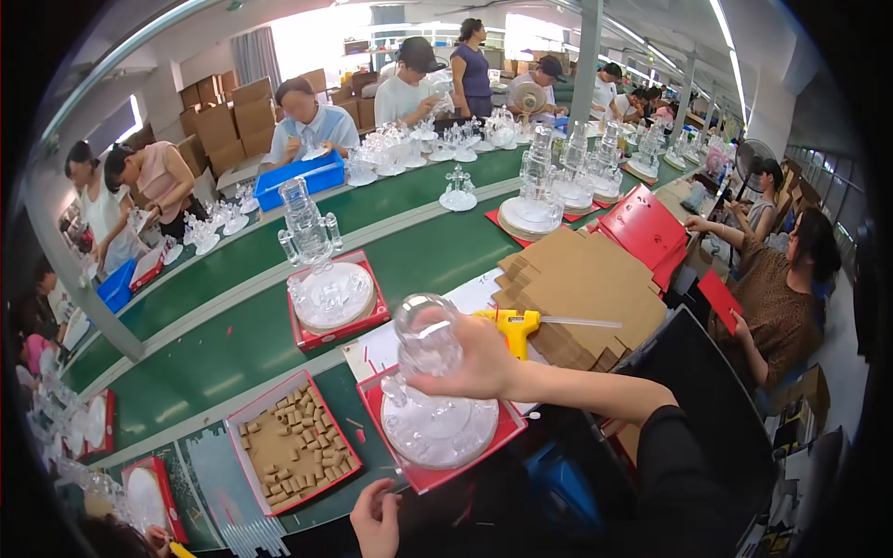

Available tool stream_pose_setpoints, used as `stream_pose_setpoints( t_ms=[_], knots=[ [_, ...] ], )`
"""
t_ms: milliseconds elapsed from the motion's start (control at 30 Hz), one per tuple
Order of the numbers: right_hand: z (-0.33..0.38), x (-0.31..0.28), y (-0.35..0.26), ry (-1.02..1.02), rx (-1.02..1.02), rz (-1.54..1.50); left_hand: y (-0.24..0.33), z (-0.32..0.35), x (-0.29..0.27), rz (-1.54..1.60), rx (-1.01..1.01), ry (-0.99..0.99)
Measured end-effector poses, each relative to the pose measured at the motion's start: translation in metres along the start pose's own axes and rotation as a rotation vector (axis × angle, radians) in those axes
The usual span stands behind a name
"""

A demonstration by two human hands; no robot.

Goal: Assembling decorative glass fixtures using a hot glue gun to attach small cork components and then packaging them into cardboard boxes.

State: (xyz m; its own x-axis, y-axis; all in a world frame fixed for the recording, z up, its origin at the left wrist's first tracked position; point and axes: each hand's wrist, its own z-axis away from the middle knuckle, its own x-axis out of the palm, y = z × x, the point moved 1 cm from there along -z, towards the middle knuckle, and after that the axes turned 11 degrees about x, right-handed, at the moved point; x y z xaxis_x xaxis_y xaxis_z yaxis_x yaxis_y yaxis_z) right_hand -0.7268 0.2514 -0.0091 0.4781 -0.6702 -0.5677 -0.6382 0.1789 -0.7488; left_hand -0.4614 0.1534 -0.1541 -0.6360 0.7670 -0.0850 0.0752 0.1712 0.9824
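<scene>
My right hand (479, 361) is wrapped around a clear, see-through tower-shaped piece (426, 321) with a rounded top. The piece stands over a round white base (442, 442), which sits in a shallow red box (493, 451) at the bench's near edge. My fingers cover its lower part, so where it meets the base is partly hidden. Near the box's lower left corner, my left hand (375, 523) hovers with loosely curled fingers and nothing visible in them. A yellow glue gun (514, 327) with a clear glue stick lies just beyond my right hand.
Left of my box, an open box (244, 456) holds many short brown cardboard tubes. Another clear tower (312, 223) stands on its base in a red box on the green conveyor (205, 391). Flat cardboard sheets (586, 288) are stacked at right. Several people work around the line.
</scene>
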Motion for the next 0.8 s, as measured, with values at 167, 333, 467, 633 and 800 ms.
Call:
stream_pose_setpoints(
  t_ms=[167, 333, 467, 633, 800],
  knots=[
    [0.055, -0.046, -0.038, 0.008, -0.295, -0.098, -0.043, 0.043, -0.012, 0.412, -0.218, 0.149],
    [0.083, -0.076, -0.085, -0.113, -0.015, -0.702, -0.007, 0.026, 0.043, 1.313, -0.695, 0.050],
    [0.093, -0.047, -0.070, -0.174, -0.239, -0.660, -0.002, 0.015, 0.047, 1.358, -0.661, -0.008],
    [0.105, -0.049, -0.072, -0.097, -0.445, -0.367, 0.009, -0.002, 0.049, 1.439, -0.510, -0.067],
    [0.109, -0.052, -0.070, -0.343, -0.410, -0.433, 0.016, 0.001, 0.053, 1.527, -0.410, -0.052]
  ],
)
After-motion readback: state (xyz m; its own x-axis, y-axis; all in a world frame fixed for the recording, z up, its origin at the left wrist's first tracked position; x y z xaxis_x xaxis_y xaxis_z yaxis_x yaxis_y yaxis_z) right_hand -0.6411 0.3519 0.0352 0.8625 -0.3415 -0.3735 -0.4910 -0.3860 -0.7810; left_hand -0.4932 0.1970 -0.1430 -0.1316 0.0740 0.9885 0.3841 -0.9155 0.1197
